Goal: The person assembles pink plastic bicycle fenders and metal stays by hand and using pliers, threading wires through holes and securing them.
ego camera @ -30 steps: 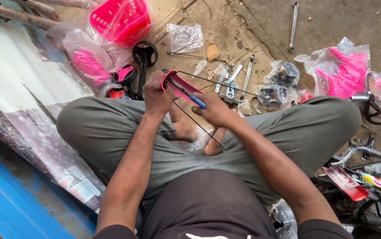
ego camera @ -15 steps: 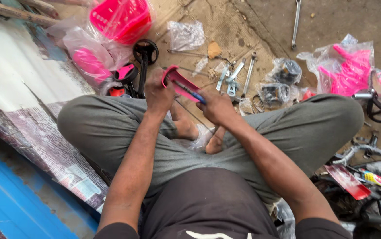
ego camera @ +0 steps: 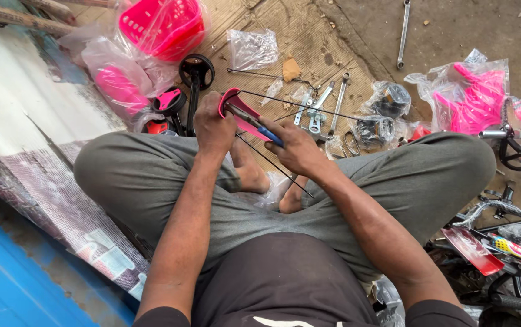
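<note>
The ground [ego camera: 472, 24] is bare grey concrete with a brown cardboard sheet [ego camera: 309, 30] spread over it, and most of the loose bits lie on that sheet: several spanners [ego camera: 321, 100], an empty clear plastic bag [ego camera: 251, 48], a small black wheel [ego camera: 197, 71] and bagged black parts [ego camera: 388, 100]. A long spanner [ego camera: 402, 33] lies alone on the concrete, with pink plastic parts in clear wrapping [ego camera: 475, 100] off to one side and a wrapped pink basket [ego camera: 163, 24] at the sheet's far corner.
</note>
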